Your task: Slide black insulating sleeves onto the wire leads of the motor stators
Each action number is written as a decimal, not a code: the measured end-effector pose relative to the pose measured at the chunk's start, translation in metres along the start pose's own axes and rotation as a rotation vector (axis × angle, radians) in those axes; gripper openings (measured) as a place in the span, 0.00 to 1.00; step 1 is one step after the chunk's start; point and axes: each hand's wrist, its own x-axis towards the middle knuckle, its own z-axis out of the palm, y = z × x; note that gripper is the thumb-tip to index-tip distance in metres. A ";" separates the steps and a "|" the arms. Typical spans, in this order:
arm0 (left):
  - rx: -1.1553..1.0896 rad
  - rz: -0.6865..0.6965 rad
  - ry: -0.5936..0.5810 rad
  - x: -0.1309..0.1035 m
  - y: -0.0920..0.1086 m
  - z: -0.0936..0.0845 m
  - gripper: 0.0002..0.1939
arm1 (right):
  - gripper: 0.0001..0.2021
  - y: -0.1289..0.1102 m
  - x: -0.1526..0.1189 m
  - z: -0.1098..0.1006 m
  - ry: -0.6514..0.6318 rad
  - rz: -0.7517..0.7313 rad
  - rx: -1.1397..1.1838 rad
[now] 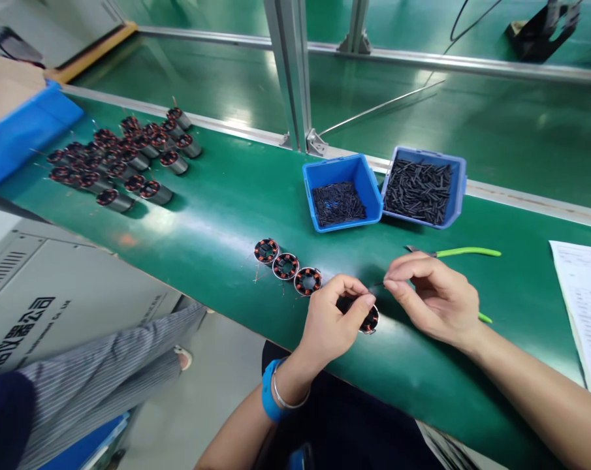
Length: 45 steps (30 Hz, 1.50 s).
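Note:
My left hand [335,318] is closed, thumb and index finger pinched over a wound stator [371,320] on the green table, covering much of it; what the pinch holds is too small to name. To its right, my right hand [435,297] pinches something thin and dark, too small to make out, between thumb and fingertips. Three more stators, the nearest one [307,281] beside my left hand, form a slanting row with thin wires sticking out. Green-handled pliers [466,252] lie behind my right hand, partly hidden by it.
A blue bin [341,226] and a paler bin [459,196] hold small black pieces. Many stators [113,200] stand at the back left, near a blue tray [31,130]. A printed sheet [582,294] lies at the right. A person's striped trousers [104,365] show at the lower left.

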 end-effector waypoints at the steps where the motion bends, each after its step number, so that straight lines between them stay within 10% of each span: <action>1: 0.000 -0.002 0.000 0.000 0.000 0.000 0.02 | 0.12 -0.001 0.001 -0.002 -0.023 0.007 -0.012; 17: 0.004 0.006 -0.014 -0.001 0.001 -0.002 0.04 | 0.06 -0.011 0.018 -0.015 -0.319 0.065 -0.145; 32: 0.030 -0.009 0.025 -0.008 -0.001 -0.005 0.04 | 0.09 -0.009 0.011 0.003 -0.129 0.097 -0.038; 45: -0.057 0.050 0.016 -0.011 -0.003 -0.006 0.11 | 0.14 -0.021 0.039 -0.013 -0.358 -0.034 -0.166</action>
